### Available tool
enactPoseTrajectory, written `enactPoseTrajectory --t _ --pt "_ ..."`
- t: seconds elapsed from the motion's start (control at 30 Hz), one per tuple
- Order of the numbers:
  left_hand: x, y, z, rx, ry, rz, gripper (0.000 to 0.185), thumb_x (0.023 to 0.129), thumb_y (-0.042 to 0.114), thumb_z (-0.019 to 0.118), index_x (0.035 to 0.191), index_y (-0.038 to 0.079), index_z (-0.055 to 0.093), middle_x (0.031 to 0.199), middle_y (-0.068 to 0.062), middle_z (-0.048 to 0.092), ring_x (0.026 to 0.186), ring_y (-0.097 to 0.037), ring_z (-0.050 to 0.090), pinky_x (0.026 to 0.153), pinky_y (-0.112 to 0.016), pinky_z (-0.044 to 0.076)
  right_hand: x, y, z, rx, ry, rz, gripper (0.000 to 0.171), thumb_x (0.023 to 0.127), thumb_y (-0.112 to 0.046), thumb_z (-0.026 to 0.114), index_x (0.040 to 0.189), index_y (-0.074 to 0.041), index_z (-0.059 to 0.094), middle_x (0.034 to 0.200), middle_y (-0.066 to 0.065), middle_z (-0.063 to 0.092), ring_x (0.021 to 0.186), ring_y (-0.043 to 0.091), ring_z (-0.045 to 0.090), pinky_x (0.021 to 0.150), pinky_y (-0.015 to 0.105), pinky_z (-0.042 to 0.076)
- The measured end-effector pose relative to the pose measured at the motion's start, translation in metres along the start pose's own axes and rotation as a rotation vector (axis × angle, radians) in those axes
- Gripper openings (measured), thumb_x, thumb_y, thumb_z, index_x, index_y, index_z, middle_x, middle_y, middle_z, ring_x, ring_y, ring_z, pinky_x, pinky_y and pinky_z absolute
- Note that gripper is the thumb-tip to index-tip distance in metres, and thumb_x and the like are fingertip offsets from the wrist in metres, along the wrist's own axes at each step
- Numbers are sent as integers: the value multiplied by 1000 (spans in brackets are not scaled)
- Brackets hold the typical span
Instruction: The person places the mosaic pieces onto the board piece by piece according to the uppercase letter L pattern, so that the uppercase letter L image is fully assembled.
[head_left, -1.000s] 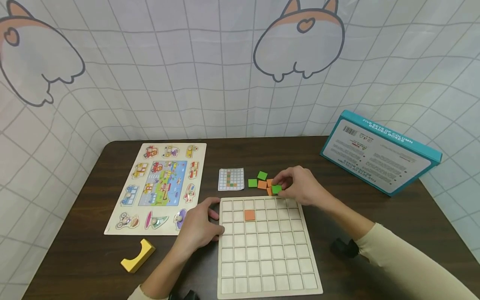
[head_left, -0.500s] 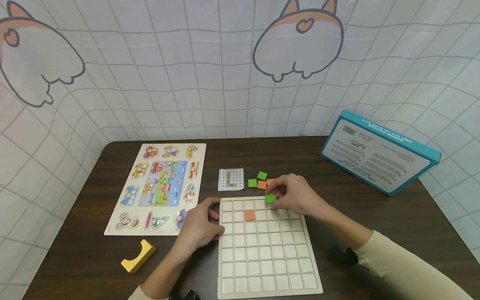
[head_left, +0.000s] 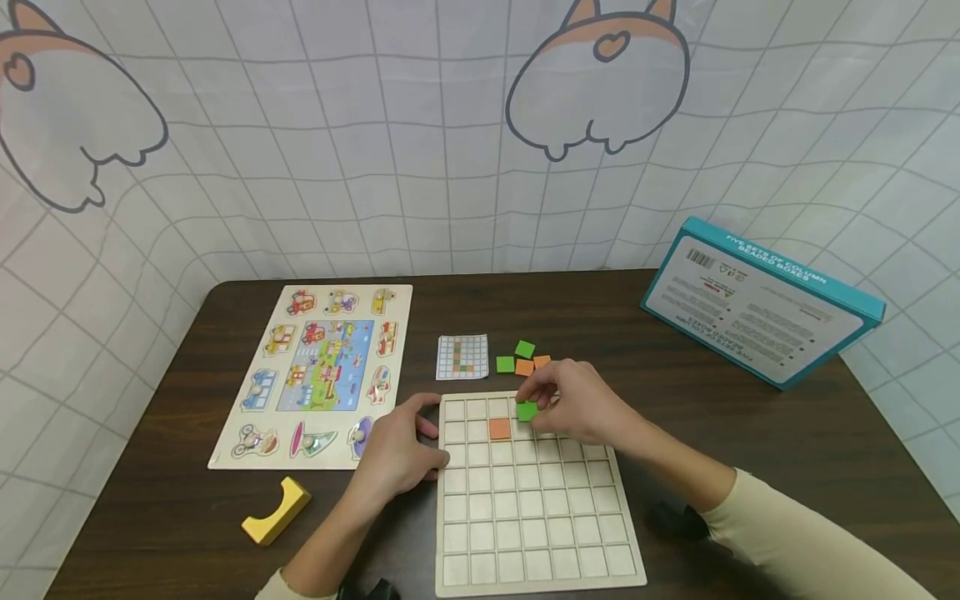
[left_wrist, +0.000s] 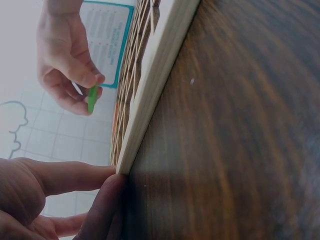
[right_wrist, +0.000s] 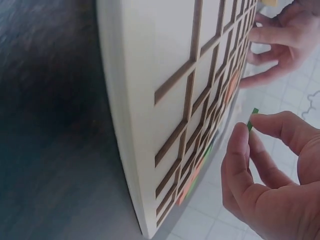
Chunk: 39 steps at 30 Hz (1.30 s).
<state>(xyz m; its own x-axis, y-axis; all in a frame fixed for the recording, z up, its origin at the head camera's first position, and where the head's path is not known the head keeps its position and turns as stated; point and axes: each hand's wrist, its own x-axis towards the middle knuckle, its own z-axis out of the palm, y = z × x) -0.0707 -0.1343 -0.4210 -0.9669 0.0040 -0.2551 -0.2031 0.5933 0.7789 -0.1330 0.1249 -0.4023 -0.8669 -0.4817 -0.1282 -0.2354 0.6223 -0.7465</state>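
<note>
My right hand [head_left: 577, 404] pinches a small green square tile [head_left: 527, 411] between thumb and fingertips. In the head view the tile overlaps the upper part of a pale wooden grid board [head_left: 540, 507]; the right wrist view shows that tile [right_wrist: 253, 119] edge-on, raised over the grid. One orange tile [head_left: 499, 429] lies in a cell of the second row. My left hand [head_left: 397, 446] rests at the board's left side, its fingers spread and fingertips touching the edge. Beyond the board lie loose tiles: two green ones [head_left: 506, 364] and orange ones [head_left: 524, 367], partly behind the right hand.
A small printed grid card [head_left: 462, 357] with a coloured pattern lies behind the board. To the left are a knob puzzle board [head_left: 255, 433] and a yellow arch block [head_left: 276, 512]. A teal-edged box [head_left: 757, 308] stands at the back right of the dark table [head_left: 150, 500].
My right hand has carried the green tile from the loose tiles leftward and nearer, over the board's upper rows. The left hand has stayed at the board's edge.
</note>
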Motion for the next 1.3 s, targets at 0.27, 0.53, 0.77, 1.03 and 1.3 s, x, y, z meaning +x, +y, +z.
enactPoseTrajectory --t 0.27,0.53,0.77,1.03,1.3 --pt "1 0 0 0 -3 -7 73 75 -6 82 143 7 58 94 -11 66 48 -15 64 48 -31 58 -4 -5 10 14 -24 -16 25 73 3 81 94 -12 78 83 -1 69 78 13 61 69 26 57" --pt "2 -1 0 -26 -10 -19 74 75 -6 81 143 8 58 96 -12 65 49 -16 66 49 -31 59 -3 -11 20 -10 -24 -12 25 72 3 79 92 -13 78 82 0 70 76 12 61 67 25 56" --pt "2 0 0 -18 -6 -18 73 75 -6 82 143 8 58 95 -12 65 49 -16 65 48 -31 59 -4 -14 27 -34 -55 -42 25 74 4 78 93 -12 78 82 -3 69 77 11 60 65 23 55" --pt "2 -1 1 -36 -11 -15 74 74 -7 81 143 7 58 95 -13 65 50 -16 66 48 -31 60 -6 -18 32 -39 -79 -50 24 74 3 81 93 -12 78 83 -2 68 78 13 60 66 23 55" --pt "3 -1 1 -38 -13 -18 74 74 -7 82 143 8 58 96 -13 64 50 -16 66 48 -31 60 -5 -20 37 -60 -103 -46 25 73 4 82 91 -12 76 82 -2 67 78 12 59 68 22 54"
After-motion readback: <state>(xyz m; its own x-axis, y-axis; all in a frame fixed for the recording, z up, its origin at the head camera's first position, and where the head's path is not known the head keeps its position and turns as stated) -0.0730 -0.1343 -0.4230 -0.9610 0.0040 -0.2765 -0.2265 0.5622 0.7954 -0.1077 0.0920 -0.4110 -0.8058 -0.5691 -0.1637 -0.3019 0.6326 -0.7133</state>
